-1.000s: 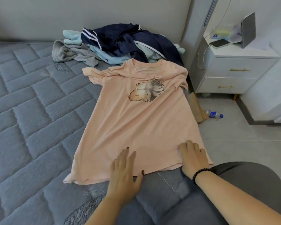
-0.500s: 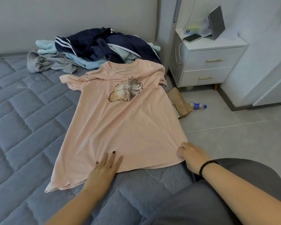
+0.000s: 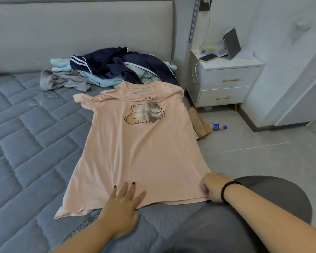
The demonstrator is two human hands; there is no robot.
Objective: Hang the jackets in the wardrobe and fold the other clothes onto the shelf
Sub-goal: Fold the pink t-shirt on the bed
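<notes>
- Quilted grey bed (image 3: pixel 22 143) fills the left side, padded headboard (image 3: pixel 80 33) behind it, and we're mid-job.
- Far end of the bed: a pile (image 3: pixel 108 73) waits, grey top, pale blue pieces, and a navy jacket (image 3: pixel 120 64) with white stripes draped over them. Nothing hung, nothing folded there as far as I can judge.
- Centre: the tee (image 3: pixel 140 148), peach with a cartoon print, lies face up and spread flat, collar toward the pile, one sleeve bunched.
- Left hand (image 3: pixel 122 203) lies on the hem, fingers straight and apart, pressing the cloth down.
- Right hand (image 3: pixel 213 187), beaded bracelet on the wrist, curls over the tee's near right corner at the bed edge and looks to be pinching it.
- My read: smoothing is about done, first fold not yet made, so most of the task remains.
- Right side: nightstand (image 3: pixel 224 84), bottle (image 3: pixel 217 126) on the floor.
- Wardrobe and shelf aren't identifiable; the right fingertips hide under the palm.
</notes>
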